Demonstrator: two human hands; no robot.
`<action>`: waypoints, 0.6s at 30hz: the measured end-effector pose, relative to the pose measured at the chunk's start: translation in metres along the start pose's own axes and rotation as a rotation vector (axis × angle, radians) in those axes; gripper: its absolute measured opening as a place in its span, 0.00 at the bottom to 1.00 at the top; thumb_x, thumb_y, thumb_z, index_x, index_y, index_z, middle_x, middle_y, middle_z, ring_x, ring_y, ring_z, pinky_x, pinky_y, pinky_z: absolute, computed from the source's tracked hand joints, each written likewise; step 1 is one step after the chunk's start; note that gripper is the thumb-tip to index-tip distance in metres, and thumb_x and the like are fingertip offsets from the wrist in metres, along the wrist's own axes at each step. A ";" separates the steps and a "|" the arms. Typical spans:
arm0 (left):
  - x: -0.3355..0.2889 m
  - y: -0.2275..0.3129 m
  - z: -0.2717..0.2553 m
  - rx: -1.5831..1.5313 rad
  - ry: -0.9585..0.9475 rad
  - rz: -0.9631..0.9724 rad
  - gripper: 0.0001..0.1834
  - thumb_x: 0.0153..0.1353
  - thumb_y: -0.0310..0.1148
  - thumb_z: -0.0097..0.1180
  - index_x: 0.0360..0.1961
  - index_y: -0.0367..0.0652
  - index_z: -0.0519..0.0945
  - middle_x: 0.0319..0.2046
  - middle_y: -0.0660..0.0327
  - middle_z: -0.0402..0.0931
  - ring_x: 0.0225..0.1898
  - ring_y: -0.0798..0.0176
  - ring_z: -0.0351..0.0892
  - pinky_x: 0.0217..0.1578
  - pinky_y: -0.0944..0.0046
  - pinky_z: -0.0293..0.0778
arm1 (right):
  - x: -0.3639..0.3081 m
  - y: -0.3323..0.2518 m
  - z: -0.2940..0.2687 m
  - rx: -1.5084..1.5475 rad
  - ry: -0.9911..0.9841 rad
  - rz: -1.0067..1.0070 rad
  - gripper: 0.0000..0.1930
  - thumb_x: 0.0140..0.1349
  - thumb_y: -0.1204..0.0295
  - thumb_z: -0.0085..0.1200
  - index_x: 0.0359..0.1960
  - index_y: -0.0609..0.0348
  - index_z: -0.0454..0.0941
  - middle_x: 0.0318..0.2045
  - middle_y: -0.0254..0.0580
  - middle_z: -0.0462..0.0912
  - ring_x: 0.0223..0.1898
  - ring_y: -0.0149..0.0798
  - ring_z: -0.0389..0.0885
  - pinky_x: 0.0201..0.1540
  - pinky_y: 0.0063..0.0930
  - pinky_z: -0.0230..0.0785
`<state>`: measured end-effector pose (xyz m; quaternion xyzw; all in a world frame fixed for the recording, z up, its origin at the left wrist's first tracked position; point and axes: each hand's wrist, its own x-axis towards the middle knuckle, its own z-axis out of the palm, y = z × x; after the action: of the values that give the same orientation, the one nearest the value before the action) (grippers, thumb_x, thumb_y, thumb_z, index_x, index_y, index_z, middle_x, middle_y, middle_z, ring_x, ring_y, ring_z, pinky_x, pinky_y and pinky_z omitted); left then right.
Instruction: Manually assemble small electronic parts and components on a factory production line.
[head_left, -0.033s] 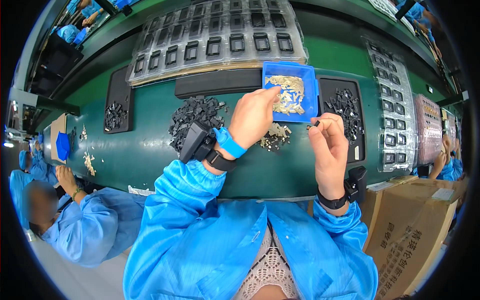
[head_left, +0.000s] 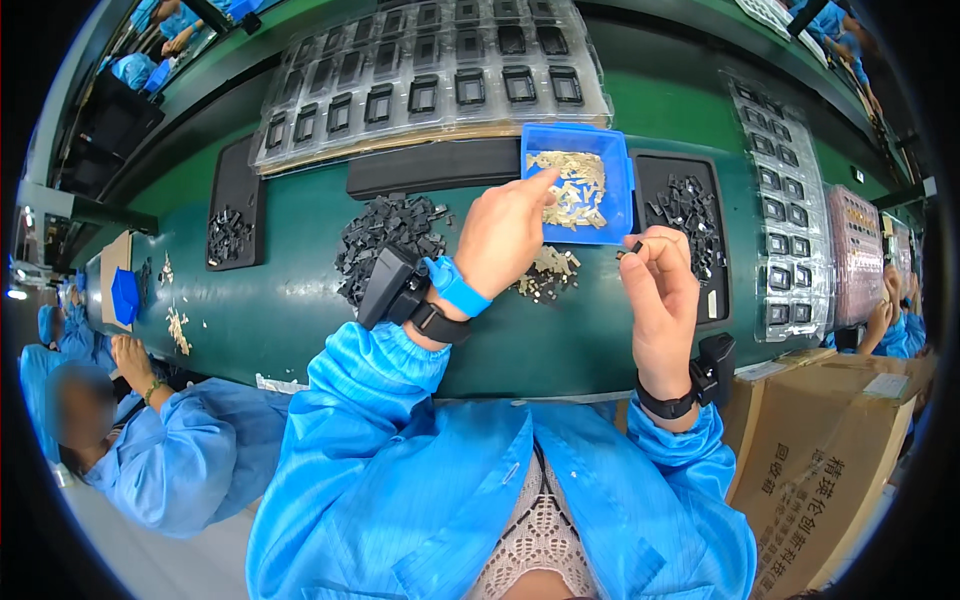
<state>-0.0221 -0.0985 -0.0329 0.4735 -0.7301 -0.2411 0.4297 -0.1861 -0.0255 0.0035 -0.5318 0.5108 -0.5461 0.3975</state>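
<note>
As the left hand (head_left: 503,235) reaches over the near left side of a blue bin (head_left: 625,195), the right hand (head_left: 662,285) pinches a small black piece (head_left: 636,248) between thumb and forefinger, just outside the bin's near right corner. Pale strips (head_left: 578,213) lie inside the bin, far and to the left of the pinched piece, with the left hand's fingertips much the nearer to them. The left hand is loosely bent, its forefinger stretched toward the strips; whether it has hold of one cannot be told. The right hand's other fingers curl inward. The black piece appears to slant from near left to far right, though the fingertips cover much of it. What shows is dark, short and blocky. The strips are thin and narrow, cream to brass in colour, and lie at many angles. Near the bin, between the hands, a heap of pale bits (head_left: 552,270) rests on the green table (head_left: 520,350).
</note>
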 end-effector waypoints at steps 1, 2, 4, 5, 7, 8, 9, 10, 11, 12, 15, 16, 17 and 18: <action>-0.001 0.002 -0.001 0.046 -0.006 -0.021 0.08 0.57 0.27 0.54 0.35 0.36 0.81 0.32 0.48 0.79 0.32 0.45 0.80 0.34 0.57 0.74 | -0.001 0.000 -0.003 -0.014 0.011 0.002 0.05 0.56 0.77 0.54 0.27 0.61 0.70 0.36 0.38 0.66 0.41 0.31 0.65 0.48 0.22 0.57; -0.001 0.002 -0.003 0.092 -0.011 -0.042 0.08 0.57 0.27 0.54 0.36 0.36 0.81 0.34 0.47 0.79 0.33 0.46 0.80 0.34 0.57 0.75 | -0.002 0.000 -0.004 -0.016 0.017 0.004 0.05 0.56 0.77 0.54 0.27 0.61 0.70 0.36 0.38 0.66 0.41 0.31 0.65 0.48 0.22 0.57; 0.000 -0.004 -0.002 0.074 0.008 -0.022 0.07 0.55 0.27 0.57 0.33 0.36 0.81 0.30 0.50 0.80 0.29 0.50 0.81 0.31 0.60 0.75 | -0.002 0.001 -0.004 0.015 0.033 -0.011 0.05 0.56 0.78 0.54 0.27 0.61 0.70 0.36 0.38 0.66 0.42 0.32 0.65 0.49 0.23 0.56; 0.000 -0.004 -0.003 0.072 -0.017 -0.041 0.06 0.54 0.28 0.58 0.32 0.36 0.81 0.28 0.52 0.79 0.26 0.55 0.79 0.28 0.63 0.74 | -0.003 0.001 -0.004 0.016 0.034 -0.010 0.05 0.56 0.78 0.54 0.27 0.61 0.70 0.36 0.38 0.66 0.42 0.32 0.65 0.49 0.23 0.56; 0.001 -0.002 -0.007 0.073 -0.042 -0.061 0.06 0.53 0.28 0.60 0.30 0.36 0.81 0.26 0.54 0.78 0.22 0.60 0.78 0.26 0.65 0.73 | -0.003 0.002 -0.003 0.021 0.029 -0.007 0.04 0.56 0.78 0.53 0.27 0.61 0.70 0.36 0.38 0.67 0.42 0.32 0.65 0.49 0.23 0.57; 0.001 0.001 -0.009 0.055 0.002 -0.078 0.06 0.53 0.28 0.61 0.29 0.36 0.80 0.25 0.57 0.77 0.20 0.65 0.74 0.23 0.67 0.70 | -0.002 0.002 -0.003 0.023 0.027 -0.005 0.04 0.56 0.78 0.53 0.27 0.61 0.70 0.36 0.38 0.67 0.42 0.32 0.65 0.49 0.23 0.57; 0.001 0.002 -0.012 0.038 0.047 -0.095 0.06 0.52 0.28 0.61 0.29 0.36 0.80 0.24 0.59 0.75 0.17 0.70 0.69 0.21 0.70 0.67 | -0.002 0.002 -0.003 0.005 0.021 -0.012 0.04 0.56 0.78 0.53 0.27 0.62 0.70 0.36 0.38 0.67 0.42 0.32 0.65 0.49 0.23 0.57; -0.001 0.003 -0.017 0.045 0.047 -0.101 0.06 0.52 0.28 0.61 0.29 0.36 0.80 0.24 0.59 0.75 0.17 0.70 0.69 0.21 0.70 0.67 | -0.002 0.002 -0.002 -0.011 0.011 -0.016 0.04 0.56 0.78 0.53 0.27 0.62 0.70 0.36 0.38 0.67 0.42 0.32 0.66 0.49 0.23 0.57; -0.004 0.003 -0.024 0.031 0.108 -0.119 0.06 0.53 0.28 0.61 0.29 0.36 0.80 0.24 0.60 0.74 0.17 0.71 0.67 0.20 0.70 0.64 | -0.002 0.002 -0.003 -0.003 0.005 -0.011 0.04 0.56 0.78 0.53 0.27 0.62 0.70 0.36 0.38 0.67 0.42 0.32 0.66 0.49 0.23 0.57; -0.009 0.002 -0.032 0.019 0.169 -0.138 0.06 0.54 0.28 0.60 0.30 0.36 0.80 0.24 0.61 0.73 0.16 0.73 0.64 0.19 0.71 0.62 | -0.002 0.002 -0.005 -0.001 0.005 -0.021 0.04 0.55 0.79 0.53 0.27 0.62 0.70 0.36 0.38 0.67 0.42 0.32 0.66 0.49 0.23 0.57; -0.034 -0.013 -0.062 0.148 0.090 -0.188 0.06 0.52 0.27 0.61 0.29 0.36 0.80 0.23 0.61 0.71 0.17 0.70 0.64 0.21 0.69 0.62 | -0.006 0.002 -0.007 -0.008 0.008 0.008 0.04 0.57 0.79 0.53 0.27 0.61 0.70 0.37 0.37 0.67 0.42 0.31 0.65 0.48 0.21 0.56; -0.045 -0.023 -0.069 0.217 0.035 -0.199 0.06 0.50 0.27 0.63 0.28 0.36 0.80 0.23 0.60 0.71 0.18 0.67 0.66 0.21 0.67 0.63 | -0.006 0.003 -0.008 -0.005 0.008 0.023 0.04 0.57 0.78 0.53 0.28 0.61 0.70 0.37 0.37 0.67 0.42 0.31 0.65 0.48 0.21 0.56; -0.055 -0.028 -0.076 0.231 0.036 -0.205 0.06 0.50 0.27 0.63 0.28 0.36 0.80 0.23 0.60 0.71 0.18 0.67 0.66 0.21 0.67 0.63 | -0.007 0.004 -0.009 0.013 0.007 0.041 0.05 0.58 0.78 0.53 0.28 0.60 0.70 0.38 0.37 0.66 0.42 0.30 0.64 0.48 0.20 0.56; -0.066 -0.032 -0.083 0.297 -0.083 -0.231 0.07 0.47 0.26 0.64 0.28 0.37 0.81 0.23 0.59 0.71 0.20 0.64 0.69 0.22 0.65 0.65 | -0.006 0.003 -0.009 0.017 0.001 0.050 0.04 0.58 0.78 0.53 0.28 0.60 0.70 0.38 0.37 0.66 0.42 0.30 0.64 0.48 0.20 0.56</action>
<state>0.0765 -0.0489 -0.0405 0.6022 -0.7155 -0.1975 0.2940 -0.1945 -0.0190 0.0006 -0.5150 0.5196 -0.5406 0.4153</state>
